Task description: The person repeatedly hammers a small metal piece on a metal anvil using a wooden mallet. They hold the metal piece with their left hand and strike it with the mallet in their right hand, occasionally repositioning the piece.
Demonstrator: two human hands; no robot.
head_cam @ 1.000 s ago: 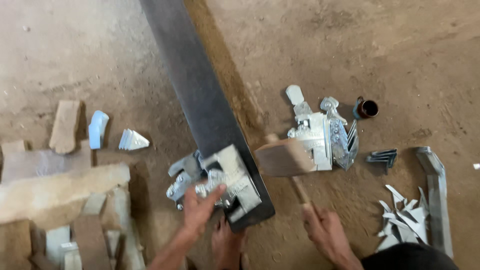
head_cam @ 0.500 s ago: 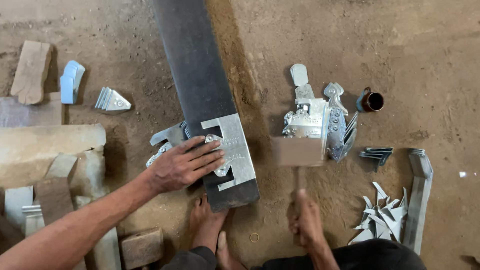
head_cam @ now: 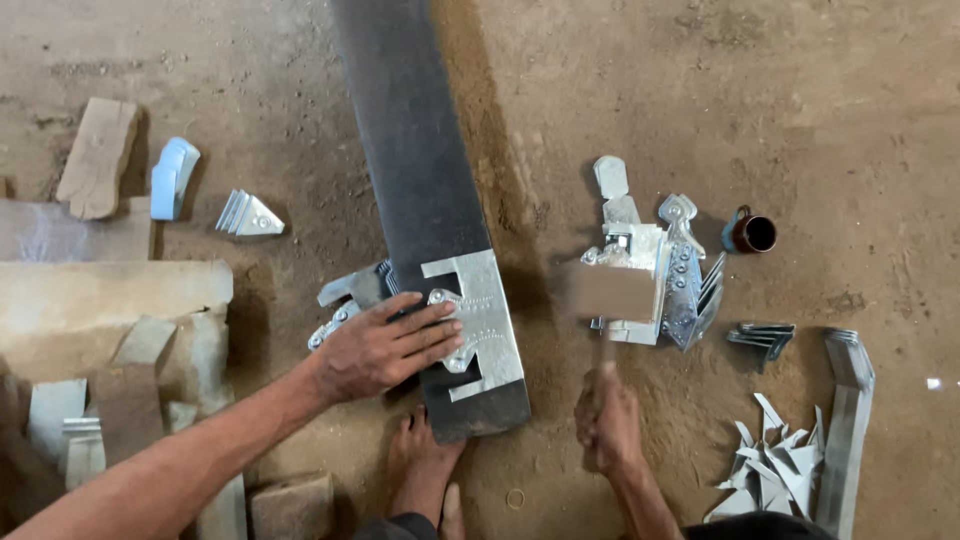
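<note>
My left hand (head_cam: 385, 345) lies flat, fingers spread, on small shiny metal pieces at the near end of a long dark metal bar (head_cam: 415, 170) that lies on the dirt floor. A silvery notched plate (head_cam: 490, 320) rests on the bar just right of my fingertips. My right hand (head_cam: 607, 425) grips the handle of a wooden mallet (head_cam: 608, 292), whose blurred block head hangs to the right of the bar, in front of a heap of cut metal parts (head_cam: 660, 270). My bare foot (head_cam: 425, 470) sits at the bar's near end.
A small dark cup (head_cam: 750, 233) stands right of the heap. Metal offcuts (head_cam: 775, 470) and a long strip (head_cam: 848, 420) lie at lower right. Wooden blocks (head_cam: 98, 155), boards (head_cam: 100, 300), a light blue piece (head_cam: 172, 178) and a stack of triangular plates (head_cam: 250, 215) lie at left.
My left hand has settled flat on the metal pieces at the bar's end. The mallet has shifted slightly, its head still raised to the right of the bar.
</note>
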